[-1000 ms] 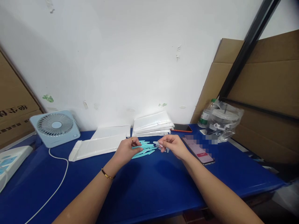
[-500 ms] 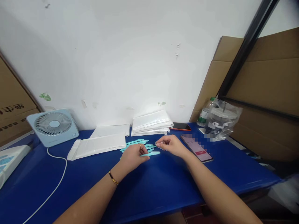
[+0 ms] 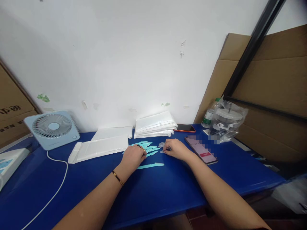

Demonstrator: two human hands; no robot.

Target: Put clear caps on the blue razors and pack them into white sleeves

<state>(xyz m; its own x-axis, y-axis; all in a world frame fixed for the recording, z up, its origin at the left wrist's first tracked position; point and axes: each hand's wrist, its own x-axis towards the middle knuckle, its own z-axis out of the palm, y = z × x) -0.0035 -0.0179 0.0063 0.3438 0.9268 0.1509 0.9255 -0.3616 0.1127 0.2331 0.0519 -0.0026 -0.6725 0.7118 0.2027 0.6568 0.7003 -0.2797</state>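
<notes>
Teal eyebrow razors [image 3: 151,153] lie in a loose pile on the blue tabletop. One more eyebrow razor [image 3: 153,165] rests apart in front of the pile, its left end beside my left wrist. Over the pile's left part, my left hand [image 3: 134,155] has its fingers curled down onto the razors; what is between the fingertips is hidden. To the right of the pile, my right hand [image 3: 174,149] is pinched at a small clear plastic piece [image 3: 162,151]. More clear bits [image 3: 161,145] lie just behind those fingertips.
White padded mailers [image 3: 102,148] lie behind to the left, with a stack of mailers [image 3: 154,124] by the wall. A blue fan [image 3: 54,127] stands left, its cable [image 3: 62,182] running forward. A phone [image 3: 202,150], another phone [image 3: 184,128], a bottle [image 3: 208,116] and a bagged cup [image 3: 227,123] are right.
My left hand has let go of one razor, now lying in front, and moved back and left onto the pile. My right hand stays near the clear pieces, which show more now.
</notes>
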